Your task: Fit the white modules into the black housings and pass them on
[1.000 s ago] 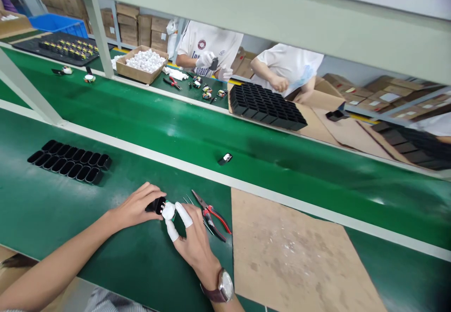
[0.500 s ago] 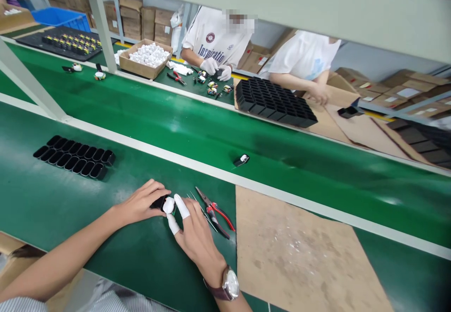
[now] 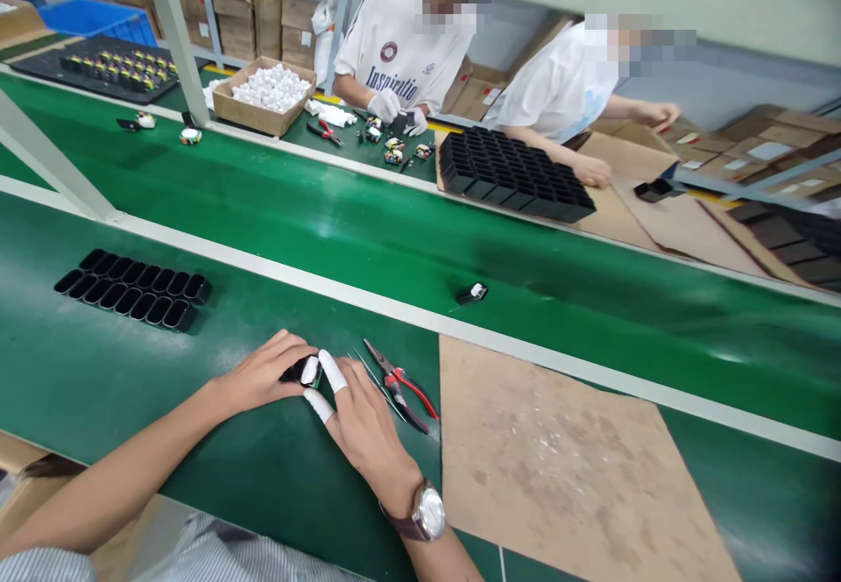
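The right hand point(image 3: 360, 420) wears white finger cots point(image 3: 332, 372) and a brown-strapped watch point(image 3: 426, 513).

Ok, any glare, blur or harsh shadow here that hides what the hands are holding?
Head view: light is even, shadows soft. Head view: a pale sheen lies on the green belt at far right, away from the hands. Head view: left hand, right hand and the small black part between them are sharp.

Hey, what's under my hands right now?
A small black part, pinched between left hand and right hand, resting on the green mat. Fingers cover most of it.
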The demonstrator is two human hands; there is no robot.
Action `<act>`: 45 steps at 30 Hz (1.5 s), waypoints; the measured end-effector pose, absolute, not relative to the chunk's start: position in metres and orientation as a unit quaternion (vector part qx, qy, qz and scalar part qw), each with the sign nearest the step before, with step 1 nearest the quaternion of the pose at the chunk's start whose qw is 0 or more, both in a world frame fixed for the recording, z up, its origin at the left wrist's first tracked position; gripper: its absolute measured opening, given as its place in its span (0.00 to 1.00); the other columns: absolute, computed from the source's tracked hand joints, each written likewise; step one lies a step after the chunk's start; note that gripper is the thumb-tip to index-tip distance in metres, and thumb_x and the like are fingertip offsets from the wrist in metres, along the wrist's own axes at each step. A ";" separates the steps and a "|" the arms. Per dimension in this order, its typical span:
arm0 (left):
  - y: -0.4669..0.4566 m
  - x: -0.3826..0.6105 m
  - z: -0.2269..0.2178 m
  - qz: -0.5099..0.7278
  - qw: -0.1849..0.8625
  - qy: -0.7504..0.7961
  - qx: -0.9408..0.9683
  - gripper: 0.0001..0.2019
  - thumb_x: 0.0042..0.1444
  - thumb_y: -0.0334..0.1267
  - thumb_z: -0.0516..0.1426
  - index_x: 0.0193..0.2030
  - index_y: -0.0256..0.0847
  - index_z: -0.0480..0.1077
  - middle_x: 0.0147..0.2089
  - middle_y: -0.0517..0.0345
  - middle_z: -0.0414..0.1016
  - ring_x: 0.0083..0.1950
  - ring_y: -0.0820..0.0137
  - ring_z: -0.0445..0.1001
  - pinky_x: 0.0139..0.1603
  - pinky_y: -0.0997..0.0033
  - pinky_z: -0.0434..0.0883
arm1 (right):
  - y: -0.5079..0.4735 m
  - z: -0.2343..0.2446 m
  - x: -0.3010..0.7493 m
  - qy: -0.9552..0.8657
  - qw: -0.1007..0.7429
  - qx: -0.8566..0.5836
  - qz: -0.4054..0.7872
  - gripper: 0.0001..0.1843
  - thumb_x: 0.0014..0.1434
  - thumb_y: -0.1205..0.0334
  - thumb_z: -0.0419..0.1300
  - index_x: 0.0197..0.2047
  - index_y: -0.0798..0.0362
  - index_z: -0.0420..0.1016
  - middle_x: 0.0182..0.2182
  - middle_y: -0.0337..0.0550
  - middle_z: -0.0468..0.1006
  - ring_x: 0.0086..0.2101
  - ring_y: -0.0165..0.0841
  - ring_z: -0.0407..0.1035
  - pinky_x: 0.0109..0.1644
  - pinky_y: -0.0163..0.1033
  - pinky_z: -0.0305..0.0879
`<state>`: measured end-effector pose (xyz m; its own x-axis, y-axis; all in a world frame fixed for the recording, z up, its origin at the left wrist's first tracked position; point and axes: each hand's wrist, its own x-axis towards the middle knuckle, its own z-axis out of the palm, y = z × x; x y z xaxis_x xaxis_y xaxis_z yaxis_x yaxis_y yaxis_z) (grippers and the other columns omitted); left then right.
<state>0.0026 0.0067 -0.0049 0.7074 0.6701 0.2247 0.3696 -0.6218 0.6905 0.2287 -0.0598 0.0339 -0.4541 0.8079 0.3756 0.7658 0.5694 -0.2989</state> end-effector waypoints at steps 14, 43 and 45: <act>0.008 0.005 -0.005 0.259 0.343 0.311 0.848 0.26 0.67 0.41 0.63 0.70 0.43 0.65 0.57 0.45 0.77 0.55 0.57 0.74 0.55 0.54 0.77 | -0.057 0.017 0.227 -0.833 0.298 -0.452 0.114 0.14 0.72 0.61 0.60 0.58 0.53 0.75 0.62 0.54 0.74 0.57 0.46 0.71 0.59 0.55 0.74; -0.001 0.003 -0.005 0.256 0.359 0.389 0.809 0.28 0.67 0.39 0.62 0.72 0.50 0.60 0.60 0.50 0.76 0.52 0.63 0.79 0.53 0.60 0.80 | -0.085 -0.009 0.261 -0.779 0.156 -0.595 -0.123 0.22 0.59 0.82 0.49 0.51 0.59 0.76 0.44 0.56 0.78 0.45 0.47 0.73 0.48 0.54 0.77; -0.001 0.004 -0.004 0.241 0.365 0.389 0.811 0.35 0.65 0.38 0.64 0.75 0.51 0.55 0.63 0.50 0.75 0.54 0.62 0.78 0.56 0.58 0.79 | -0.087 -0.008 0.261 -0.787 0.185 -0.579 -0.101 0.22 0.60 0.81 0.49 0.49 0.56 0.76 0.43 0.53 0.77 0.44 0.44 0.73 0.47 0.51 0.77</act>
<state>0.0039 -0.0009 -0.0040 0.5811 0.8068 0.1068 0.4549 -0.4309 0.7794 0.2607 -0.0869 -0.0077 -0.2600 0.8753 0.4077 0.9497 0.3081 -0.0560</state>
